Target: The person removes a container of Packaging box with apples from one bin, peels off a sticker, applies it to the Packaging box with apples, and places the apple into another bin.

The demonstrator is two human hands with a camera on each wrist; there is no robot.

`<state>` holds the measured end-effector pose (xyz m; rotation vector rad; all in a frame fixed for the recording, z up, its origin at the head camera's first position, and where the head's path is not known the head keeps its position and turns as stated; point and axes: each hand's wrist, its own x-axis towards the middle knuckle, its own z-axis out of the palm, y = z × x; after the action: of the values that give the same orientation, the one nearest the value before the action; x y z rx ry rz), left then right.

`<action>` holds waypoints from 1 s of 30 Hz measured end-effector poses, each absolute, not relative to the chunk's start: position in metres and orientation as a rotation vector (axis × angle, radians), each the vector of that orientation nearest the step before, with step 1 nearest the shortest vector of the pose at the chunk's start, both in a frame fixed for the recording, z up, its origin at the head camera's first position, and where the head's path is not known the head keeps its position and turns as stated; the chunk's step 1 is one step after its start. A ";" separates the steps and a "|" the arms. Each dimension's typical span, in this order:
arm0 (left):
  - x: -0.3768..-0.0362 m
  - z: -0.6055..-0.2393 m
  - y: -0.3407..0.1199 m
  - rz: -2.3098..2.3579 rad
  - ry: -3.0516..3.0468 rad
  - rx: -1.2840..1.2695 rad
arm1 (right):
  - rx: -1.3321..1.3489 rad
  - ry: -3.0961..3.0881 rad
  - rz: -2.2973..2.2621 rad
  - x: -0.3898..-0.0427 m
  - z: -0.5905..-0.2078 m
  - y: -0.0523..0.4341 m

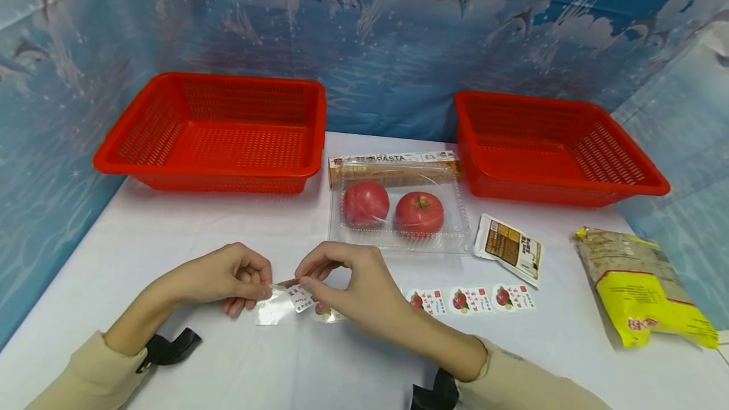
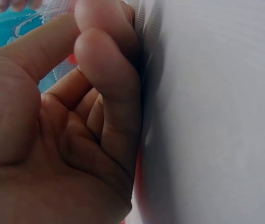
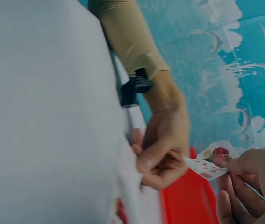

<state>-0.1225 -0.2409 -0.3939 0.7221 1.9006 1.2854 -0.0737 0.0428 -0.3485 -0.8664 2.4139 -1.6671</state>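
Left hand (image 1: 236, 277) pins clear backing strip (image 1: 273, 310) to surface (image 1: 171, 239) | right hand (image 1: 347, 280) pinches apple sticker (image 1: 300, 298) | peel slowly, low angle, backing held taut.

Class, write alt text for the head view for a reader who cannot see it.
Two hands peel a small apple-picture sticker off a clear backing strip on a white table: left hand holding the strip, right hand pinching the sticker.

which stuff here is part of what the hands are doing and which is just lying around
In use: left hand holding the clear backing strip; right hand pinching a sticker.

Lying about: apples in clear box, pasta box, two red baskets, yellow bag, small packet.
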 end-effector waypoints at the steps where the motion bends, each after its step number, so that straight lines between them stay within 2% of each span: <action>1: -0.122 -0.394 -0.241 1.286 1.899 0.718 | -0.858 2.406 -1.691 -0.074 -0.344 0.046; 7: -0.122 -0.394 -0.241 1.296 1.882 0.701 | -0.770 2.401 -1.839 -0.086 -0.322 0.072; 13: -0.123 -0.396 -0.243 1.289 1.889 0.682 | -0.569 2.470 -1.954 -0.110 -0.311 0.105; 22: -0.123 -0.398 -0.244 1.306 1.874 0.660 | -0.218 2.585 -1.948 -0.139 -0.315 0.135; 30: -0.123 -0.395 -0.242 1.308 1.871 0.665 | -0.137 2.583 -1.936 -0.155 -0.321 0.149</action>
<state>-0.1229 -0.2422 -0.3951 0.6652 1.8713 1.3081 -0.1548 0.1487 -0.3207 -0.1374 2.5834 -1.9361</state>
